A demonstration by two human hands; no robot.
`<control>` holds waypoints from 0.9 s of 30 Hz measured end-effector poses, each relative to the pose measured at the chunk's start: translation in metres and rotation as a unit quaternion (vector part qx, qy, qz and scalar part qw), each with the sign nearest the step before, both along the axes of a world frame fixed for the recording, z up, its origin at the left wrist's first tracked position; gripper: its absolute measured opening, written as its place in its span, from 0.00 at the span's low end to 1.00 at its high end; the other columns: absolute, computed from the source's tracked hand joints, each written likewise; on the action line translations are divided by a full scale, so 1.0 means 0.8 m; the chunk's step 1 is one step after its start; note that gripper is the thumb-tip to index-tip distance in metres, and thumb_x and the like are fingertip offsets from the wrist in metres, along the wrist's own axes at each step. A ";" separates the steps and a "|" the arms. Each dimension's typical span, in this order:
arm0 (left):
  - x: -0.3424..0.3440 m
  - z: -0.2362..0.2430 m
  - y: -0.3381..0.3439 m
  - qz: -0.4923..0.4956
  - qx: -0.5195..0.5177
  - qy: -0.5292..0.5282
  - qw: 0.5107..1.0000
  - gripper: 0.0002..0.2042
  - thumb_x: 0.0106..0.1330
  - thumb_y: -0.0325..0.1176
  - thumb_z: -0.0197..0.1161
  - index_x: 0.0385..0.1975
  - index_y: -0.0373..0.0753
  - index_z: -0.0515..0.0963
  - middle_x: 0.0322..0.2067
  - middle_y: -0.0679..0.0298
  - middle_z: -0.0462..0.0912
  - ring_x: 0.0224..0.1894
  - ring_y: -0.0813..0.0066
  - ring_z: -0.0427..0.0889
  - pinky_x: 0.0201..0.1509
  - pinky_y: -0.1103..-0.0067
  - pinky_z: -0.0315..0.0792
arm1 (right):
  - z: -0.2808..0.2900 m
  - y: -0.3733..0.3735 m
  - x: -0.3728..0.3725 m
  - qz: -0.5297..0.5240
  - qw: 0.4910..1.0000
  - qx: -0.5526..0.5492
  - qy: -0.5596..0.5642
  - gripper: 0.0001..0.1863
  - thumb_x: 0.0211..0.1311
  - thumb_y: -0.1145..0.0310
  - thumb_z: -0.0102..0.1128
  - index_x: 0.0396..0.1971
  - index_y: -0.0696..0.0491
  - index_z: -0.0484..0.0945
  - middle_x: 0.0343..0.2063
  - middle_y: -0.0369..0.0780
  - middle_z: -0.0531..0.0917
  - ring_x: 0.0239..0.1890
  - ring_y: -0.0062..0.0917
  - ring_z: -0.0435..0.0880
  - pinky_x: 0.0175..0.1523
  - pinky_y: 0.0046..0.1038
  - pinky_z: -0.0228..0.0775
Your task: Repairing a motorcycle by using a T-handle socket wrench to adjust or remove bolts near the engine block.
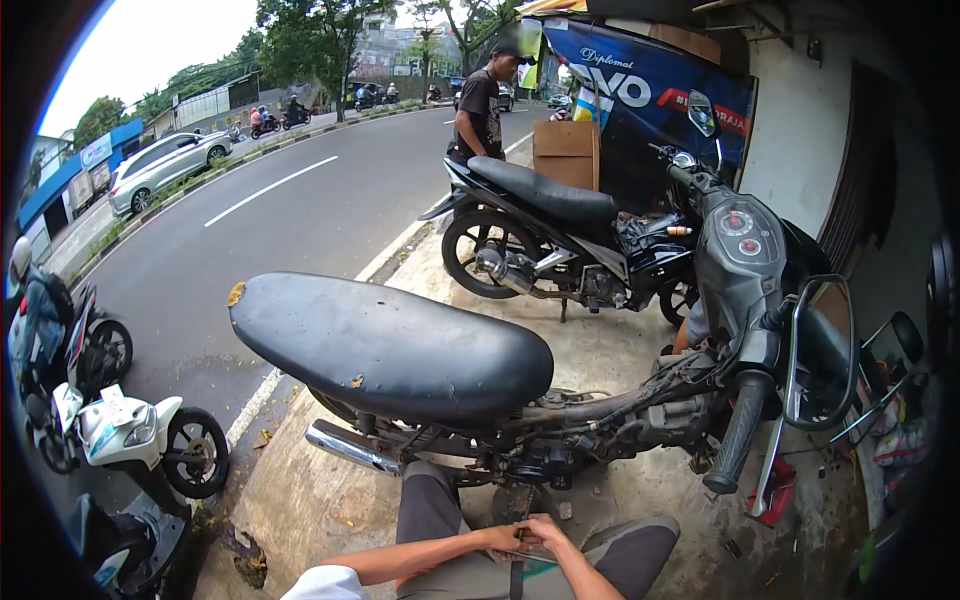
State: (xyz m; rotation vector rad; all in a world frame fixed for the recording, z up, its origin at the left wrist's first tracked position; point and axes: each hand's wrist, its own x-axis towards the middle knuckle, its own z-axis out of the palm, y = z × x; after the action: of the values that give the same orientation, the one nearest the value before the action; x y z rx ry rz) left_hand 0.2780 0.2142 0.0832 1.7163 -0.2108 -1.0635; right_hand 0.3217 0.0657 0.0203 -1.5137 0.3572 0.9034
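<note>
I sit with my knees apart beside a worn underbone motorcycle with a scuffed black seat (390, 345), an exposed engine (535, 462) and a chrome exhaust (350, 450). At the bottom centre, below that engine, my left hand (505, 537) and my right hand (543, 532) meet between my legs, both with fingers closed. What they hold is too small and hidden to make out. A dark strap (516, 578) hangs just below them.
Another black motorcycle (540, 200) stands behind, near a standing person (480, 120) and cardboard (565, 150). Another person's knee (692, 325) shows behind the bike. White scooters (140, 435) and a rider (40, 310) line the left, along the road (280, 200). A wall (800, 130) closes the right.
</note>
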 end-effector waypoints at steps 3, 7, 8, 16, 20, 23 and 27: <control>0.001 0.048 0.019 -0.017 0.043 -0.039 0.998 0.19 0.55 0.49 0.58 0.30 0.36 0.74 0.20 0.63 0.77 0.19 0.78 0.75 0.21 0.83 0.70 | 0.036 0.018 0.005 0.018 0.999 -0.002 0.037 0.10 0.48 0.68 0.59 0.27 0.59 0.75 0.26 0.42 0.79 0.28 0.28 0.80 0.31 0.28 0.73; 0.016 0.083 0.027 -0.035 0.136 -0.123 0.982 0.24 0.55 0.55 0.55 0.25 0.35 0.76 0.16 0.67 0.76 0.16 0.78 0.73 0.20 0.79 0.67 | 0.063 0.021 0.009 0.055 0.997 0.020 0.055 0.13 0.53 0.63 0.56 0.30 0.59 0.76 0.25 0.42 0.80 0.26 0.27 0.80 0.29 0.25 0.74; 0.018 0.098 0.023 -0.030 0.155 -0.126 0.979 0.23 0.53 0.54 0.56 0.25 0.35 0.76 0.16 0.66 0.77 0.16 0.77 0.74 0.21 0.79 0.68 | 0.061 0.015 0.013 0.050 0.997 0.022 0.054 0.13 0.53 0.63 0.56 0.30 0.59 0.76 0.25 0.42 0.80 0.26 0.27 0.80 0.29 0.25 0.74; 0.067 0.053 0.028 0.038 0.206 -0.342 0.916 0.18 0.53 0.46 0.56 0.32 0.36 0.77 0.27 0.47 0.78 0.34 0.52 0.78 0.36 0.66 0.71 | 0.088 0.003 0.021 0.023 0.999 0.045 -0.004 0.17 0.57 0.61 0.52 0.30 0.62 0.76 0.22 0.44 0.80 0.18 0.30 0.80 0.22 0.27 0.75; 0.067 0.065 0.009 0.056 0.224 -0.385 0.894 0.14 0.56 0.42 0.52 0.29 0.36 0.76 0.26 0.46 0.77 0.32 0.49 0.77 0.34 0.62 0.71 | 0.097 -0.010 0.024 0.027 0.998 0.047 -0.015 0.16 0.56 0.61 0.50 0.28 0.61 0.77 0.24 0.43 0.80 0.20 0.25 0.79 0.24 0.25 0.75; 0.064 0.040 0.016 0.068 0.209 -0.402 0.889 0.14 0.56 0.41 0.51 0.27 0.35 0.76 0.24 0.46 0.77 0.29 0.49 0.77 0.33 0.61 0.71 | 0.125 -0.001 0.019 0.094 0.995 -0.004 -0.046 0.15 0.55 0.61 0.50 0.25 0.60 0.76 0.19 0.40 0.79 0.13 0.19 0.71 0.15 0.18 0.62; 0.063 0.061 0.005 0.080 0.193 -0.443 0.872 0.13 0.58 0.41 0.50 0.28 0.37 0.74 0.21 0.47 0.76 0.26 0.48 0.76 0.30 0.62 0.70 | 0.136 -0.019 0.026 0.111 0.994 0.022 -0.001 0.15 0.56 0.63 0.48 0.16 0.56 0.72 0.11 0.34 0.71 0.06 0.13 0.59 0.11 0.17 0.46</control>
State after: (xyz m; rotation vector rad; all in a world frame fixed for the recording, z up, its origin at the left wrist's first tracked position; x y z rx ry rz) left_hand 0.3286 0.2178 0.1324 2.4517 -0.4398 -0.1179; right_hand 0.3426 0.0508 0.1289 -1.5349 0.1670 1.0771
